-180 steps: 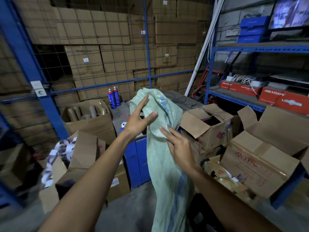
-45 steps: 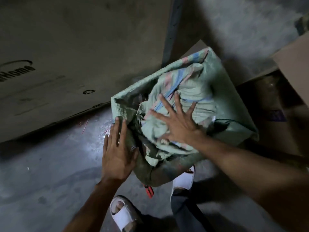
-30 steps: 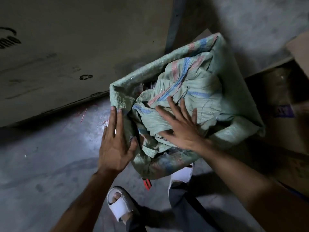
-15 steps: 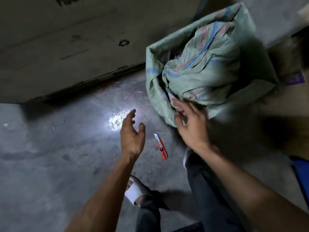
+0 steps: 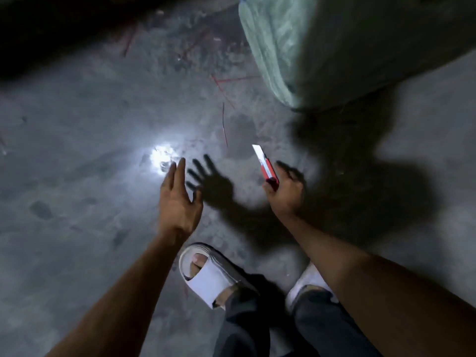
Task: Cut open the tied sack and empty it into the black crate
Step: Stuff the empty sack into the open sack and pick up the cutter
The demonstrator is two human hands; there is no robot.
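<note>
The right hand (image 5: pixel 284 194) clamps its fingers round a red box cutter (image 5: pixel 266 169), blade out. The left hand (image 5: pixel 179 202) hovers, fingers apart. The green sack (image 5: pixel 334 47) stands on the floor (image 5: pixel 77 150); its contents are hidden.

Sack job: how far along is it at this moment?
Done: the right hand grips the red box cutter, blade out. In hand: nothing is being cut; the left hand hovers open over the floor. Left: the green sack looks full; cutting and emptying remain. No black crate in view.
</note>
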